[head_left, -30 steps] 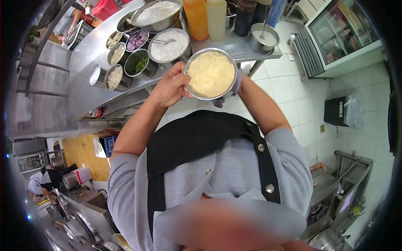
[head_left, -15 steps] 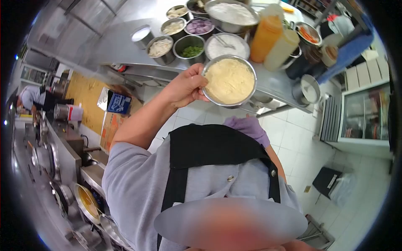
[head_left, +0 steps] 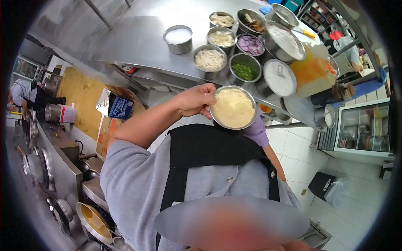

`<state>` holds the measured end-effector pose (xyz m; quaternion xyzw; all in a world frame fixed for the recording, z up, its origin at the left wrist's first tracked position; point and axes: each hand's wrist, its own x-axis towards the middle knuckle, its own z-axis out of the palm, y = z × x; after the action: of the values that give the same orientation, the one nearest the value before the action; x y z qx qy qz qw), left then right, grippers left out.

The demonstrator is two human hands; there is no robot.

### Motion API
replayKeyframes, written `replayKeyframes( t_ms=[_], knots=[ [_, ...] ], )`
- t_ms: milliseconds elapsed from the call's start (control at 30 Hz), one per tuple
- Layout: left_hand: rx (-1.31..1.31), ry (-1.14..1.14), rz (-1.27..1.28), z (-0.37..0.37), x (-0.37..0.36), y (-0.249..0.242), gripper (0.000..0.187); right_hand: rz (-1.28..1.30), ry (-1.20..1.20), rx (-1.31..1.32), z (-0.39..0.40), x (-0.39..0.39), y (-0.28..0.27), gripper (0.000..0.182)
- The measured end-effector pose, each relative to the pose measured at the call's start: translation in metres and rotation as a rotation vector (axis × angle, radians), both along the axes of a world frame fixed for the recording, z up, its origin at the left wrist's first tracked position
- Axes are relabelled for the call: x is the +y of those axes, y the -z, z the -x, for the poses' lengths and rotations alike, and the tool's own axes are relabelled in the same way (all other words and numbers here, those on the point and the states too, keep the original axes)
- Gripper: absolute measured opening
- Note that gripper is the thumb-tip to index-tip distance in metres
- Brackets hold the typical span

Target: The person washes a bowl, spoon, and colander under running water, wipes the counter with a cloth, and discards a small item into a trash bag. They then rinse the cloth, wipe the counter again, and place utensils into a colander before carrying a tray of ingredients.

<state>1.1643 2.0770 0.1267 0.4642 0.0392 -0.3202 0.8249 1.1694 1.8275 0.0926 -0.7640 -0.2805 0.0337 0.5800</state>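
My left hand (head_left: 199, 101) is closed on the rim of a round metal bowl (head_left: 233, 107) filled with a pale yellow, crumbly or doughy mass. The bowl is held in front of my black apron, near the counter's front edge. My right hand (head_left: 256, 130), in a purple glove, is just behind and below the bowl's right side; its fingers are hidden. Beyond the bowl stand metal containers of chopped greens (head_left: 244, 69), sliced purple onion (head_left: 250, 44), pale strips (head_left: 210, 60) and white powder (head_left: 279, 78).
On the metal counter (head_left: 130, 39) stand a white-filled container (head_left: 178, 38), a large powder bowl (head_left: 284, 42) and an orange bottle (head_left: 312, 67). Pans (head_left: 94, 221) line the left side. Another person (head_left: 25, 94) works at far left. A glass-door fridge (head_left: 362, 127) is at right.
The view has turned, and the counter's containers appear farther right. My left hand and the bowl sit lower in view. My gloved right hand is now largely covered by the bowl.
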Motion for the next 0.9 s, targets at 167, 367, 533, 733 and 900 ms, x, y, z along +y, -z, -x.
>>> replayKeyframes(
  t_ms=[167, 367, 533, 733, 900],
  knots=[
    [0.024, -0.094, -0.078, 0.007, 0.078, -0.028, 0.015, 0.073, -0.142, 0.408, -0.004, 0.058, -0.022, 0.012],
    [-0.090, -0.436, -0.180, 0.002, 0.161, -0.029, 0.014, 0.000, -0.081, 0.481, -0.015, 0.088, -0.034, 0.039],
    [-0.125, -0.833, -0.315, -0.023, 0.209, -0.003, 0.014, -0.373, -0.087, 1.143, -0.007, 0.085, -0.022, 0.040],
    [-0.090, -0.940, -0.306, -0.057, 0.229, 0.055, 0.010, -0.392, 0.051, 1.077, 0.000, 0.051, 0.045, 0.038],
    [-0.090, -0.940, -0.169, -0.066, 0.216, 0.081, 0.014, -0.289, 0.074, 1.007, 0.001, 0.033, 0.033, 0.037]
  ],
)
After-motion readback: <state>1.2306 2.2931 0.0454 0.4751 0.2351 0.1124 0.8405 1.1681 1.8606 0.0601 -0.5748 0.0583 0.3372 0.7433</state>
